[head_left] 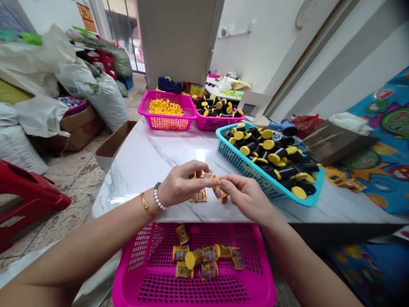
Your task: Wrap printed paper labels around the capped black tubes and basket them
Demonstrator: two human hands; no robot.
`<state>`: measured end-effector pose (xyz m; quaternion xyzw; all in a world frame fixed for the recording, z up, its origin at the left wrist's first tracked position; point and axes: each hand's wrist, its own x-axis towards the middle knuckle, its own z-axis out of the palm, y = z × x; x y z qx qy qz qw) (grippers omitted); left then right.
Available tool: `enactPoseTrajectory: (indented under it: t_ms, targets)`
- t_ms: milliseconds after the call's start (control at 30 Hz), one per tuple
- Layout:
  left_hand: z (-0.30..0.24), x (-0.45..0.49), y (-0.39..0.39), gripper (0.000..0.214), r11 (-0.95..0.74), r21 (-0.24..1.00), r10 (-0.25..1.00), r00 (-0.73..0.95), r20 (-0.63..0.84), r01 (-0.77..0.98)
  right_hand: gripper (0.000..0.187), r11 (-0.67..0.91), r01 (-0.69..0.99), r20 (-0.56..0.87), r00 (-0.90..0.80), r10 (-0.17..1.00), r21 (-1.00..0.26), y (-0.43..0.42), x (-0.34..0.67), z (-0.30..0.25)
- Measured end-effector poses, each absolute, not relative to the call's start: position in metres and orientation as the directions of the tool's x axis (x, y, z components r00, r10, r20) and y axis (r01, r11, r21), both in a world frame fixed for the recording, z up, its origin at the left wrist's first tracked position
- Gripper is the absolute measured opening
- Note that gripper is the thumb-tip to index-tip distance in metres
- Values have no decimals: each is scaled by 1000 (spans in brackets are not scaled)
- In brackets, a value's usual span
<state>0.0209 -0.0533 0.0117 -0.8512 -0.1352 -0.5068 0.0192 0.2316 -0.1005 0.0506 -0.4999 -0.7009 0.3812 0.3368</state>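
At the near edge of the white marble-patterned desk, the person's R hand was closed in a pinch, thumb & fingers on a small orange-and-purple printed sleeve held over the desk. The L hand was half-curled, index finger stretched to the sleeve; whether it also gripped smth. couldn't be told. Just under its fingers lay a little pile of flat orange printed pieces. The sleeve prob. weighed next to nothing: thin, bendy film by the look of it, likely slick & quick to crease, so best taken lightly by an edge w/ fingertips, not crushed. Below the desk edge, a bright pink perforated plastic basket held several small cylinders in yellow-and-orange printed wraps. To the R, a turquoise plastic basket carried loads of black cylinders w/ yellow caps.
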Motion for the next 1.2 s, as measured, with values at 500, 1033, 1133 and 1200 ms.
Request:
enactPoseTrajectory:
  t_ms: [500,1033,1133,1200]
  targets:
    - [29,29,-69,18,-451,888,869,183,460,-91,41,281,325,335,122,934,-903,-80,199,34]
    - [24,23,-52,36,118,975,894,448,-22,-187,24,534,650,678,-39,734,-540,-78,195,15]
    - [24,24,-49,28,145,978,918,389,-75,-153,22,582,680,696,-145,704,-447,-77,195,13]
    - [25,25,-49,26,141,980,940,331,-89,-137,22,584,691,691,-169,703,-425,-76,194,12]
